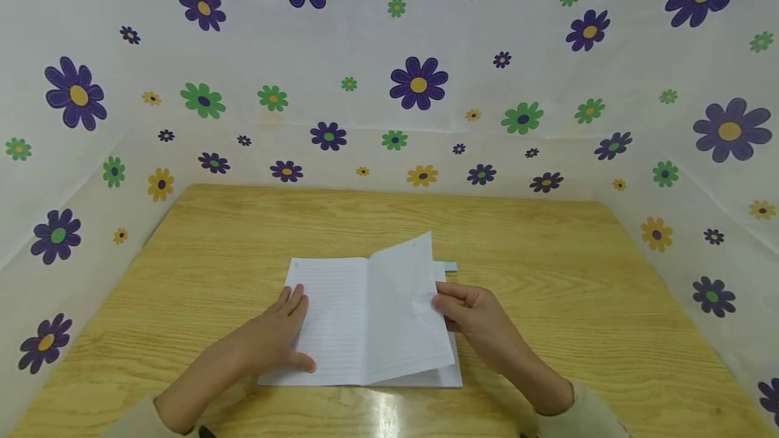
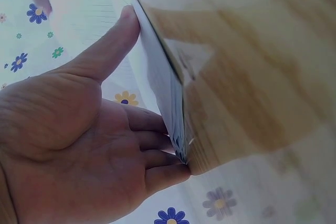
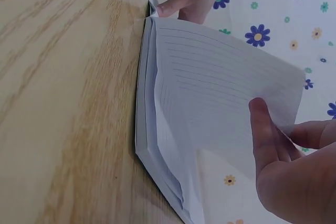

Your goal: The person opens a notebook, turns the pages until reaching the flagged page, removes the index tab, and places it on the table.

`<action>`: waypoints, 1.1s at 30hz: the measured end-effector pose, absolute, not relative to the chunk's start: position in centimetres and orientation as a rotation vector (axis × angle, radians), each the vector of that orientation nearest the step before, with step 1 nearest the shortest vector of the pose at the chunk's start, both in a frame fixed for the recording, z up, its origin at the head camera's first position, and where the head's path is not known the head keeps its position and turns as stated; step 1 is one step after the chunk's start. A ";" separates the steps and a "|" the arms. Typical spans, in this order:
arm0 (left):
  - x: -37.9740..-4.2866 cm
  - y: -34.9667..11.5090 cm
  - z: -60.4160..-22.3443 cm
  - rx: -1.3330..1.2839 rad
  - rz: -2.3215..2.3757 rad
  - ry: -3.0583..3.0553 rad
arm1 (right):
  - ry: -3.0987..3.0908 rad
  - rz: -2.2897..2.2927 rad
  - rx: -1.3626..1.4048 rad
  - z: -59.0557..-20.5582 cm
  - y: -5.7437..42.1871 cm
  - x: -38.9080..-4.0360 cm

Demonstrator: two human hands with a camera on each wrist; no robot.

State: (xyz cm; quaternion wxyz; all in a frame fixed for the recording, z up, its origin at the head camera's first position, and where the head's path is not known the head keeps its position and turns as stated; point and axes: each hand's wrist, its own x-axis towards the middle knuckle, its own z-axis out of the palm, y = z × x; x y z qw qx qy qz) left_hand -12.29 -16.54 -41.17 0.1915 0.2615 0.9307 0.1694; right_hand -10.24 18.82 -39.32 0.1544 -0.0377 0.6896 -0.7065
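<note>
An open notebook (image 1: 333, 330) with ruled white pages lies on the wooden table in the head view. My left hand (image 1: 270, 340) rests on the left page near its outer edge, fingers straight and thumb spread toward the lower part. With thumb and fingers, my right hand (image 1: 487, 323) pinches the outer edge of a single page (image 1: 398, 316), which is raised off the right side and bends upward. The right wrist view shows the lifted page (image 3: 226, 72) standing away from the stack of pages (image 3: 165, 129) beneath it.
A light blue tab (image 1: 450, 266) sticks out past the notebook's upper right edge. The wooden table (image 1: 548, 242) extends around the notebook. White cloth (image 1: 365, 32) printed with purple, green and yellow flowers stands behind the table and along both sides.
</note>
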 end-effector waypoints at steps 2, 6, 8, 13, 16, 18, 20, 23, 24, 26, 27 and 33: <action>-12.3 -16.5 -41.1 0.735 0.475 2.615 | 1.961 -2.041 -0.119 -39.4 18.7 -10.3; -12.4 -16.5 -41.2 0.734 0.472 2.615 | 1.945 -2.075 -0.146 -39.4 18.1 -10.6; -12.3 -16.6 -41.2 0.732 0.474 2.613 | 1.939 -2.086 -0.152 -39.4 17.7 -10.7; -12.3 -16.6 -41.2 0.731 0.486 2.607 | 1.986 -2.056 -0.190 -39.5 17.0 -10.8; -12.3 -16.5 -41.2 0.733 0.485 2.609 | 2.016 -2.037 -0.244 -39.4 16.5 -10.8; -12.3 -16.5 -41.1 0.738 0.479 2.614 | 2.024 -2.031 -0.266 -39.4 16.2 -10.8; -12.3 -16.5 -41.1 0.737 0.479 2.615 | 2.025 -2.025 -0.284 -39.3 16.0 -10.8; -12.4 -16.5 -41.1 0.737 0.484 2.616 | 2.015 -2.021 -0.313 -39.4 15.6 -10.8; -12.4 -16.5 -41.1 0.736 0.489 2.616 | 2.005 -2.021 -0.329 -39.5 15.5 -10.9; -12.4 -16.6 -41.1 0.740 0.495 2.616 | 1.988 -2.020 -0.359 -39.7 15.2 -11.0; -12.3 -16.6 -41.1 0.744 0.496 2.617 | 1.983 -2.017 -0.372 -39.7 15.1 -11.0; -12.3 -16.7 -41.2 0.764 0.495 2.636 | 2.001 -1.979 -0.378 -39.8 14.6 -11.1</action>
